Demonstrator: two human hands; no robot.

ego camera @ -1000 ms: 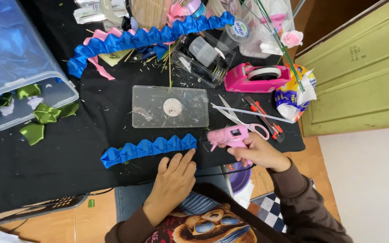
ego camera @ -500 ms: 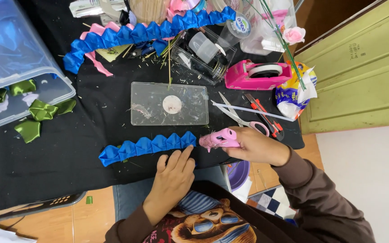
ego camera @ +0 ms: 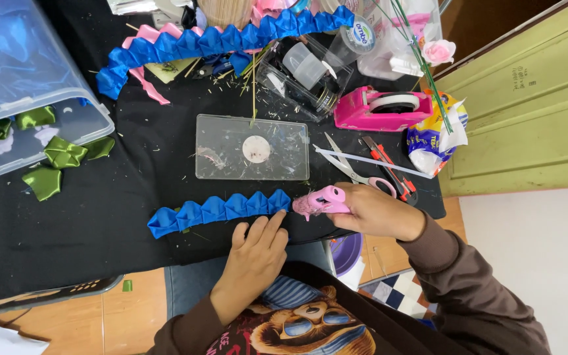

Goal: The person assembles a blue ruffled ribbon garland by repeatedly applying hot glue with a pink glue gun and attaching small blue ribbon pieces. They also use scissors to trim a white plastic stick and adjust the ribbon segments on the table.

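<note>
- The glue gun [ego camera: 320, 201] has its nozzle at the right end of the blue strip [ego camera: 218, 212], which lies near the table's front edge. Hot glue could string onto the black cloth [ego camera: 100, 230] or reach the fingertips just beside the strip.
- Right hand [ego camera: 376, 212] is wrapped closed around the gun, wrist coming in from the front right.
- Left hand [ego camera: 254, 256] lies flat, fingers loosely spread, tips at the strip's lower edge, holding nothing.

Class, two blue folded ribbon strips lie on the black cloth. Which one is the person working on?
The shorter blue strip nearest the person: the left hand rests by it and the pink glue gun meets its end. The longer blue strip lies untouched at the far side.
</note>
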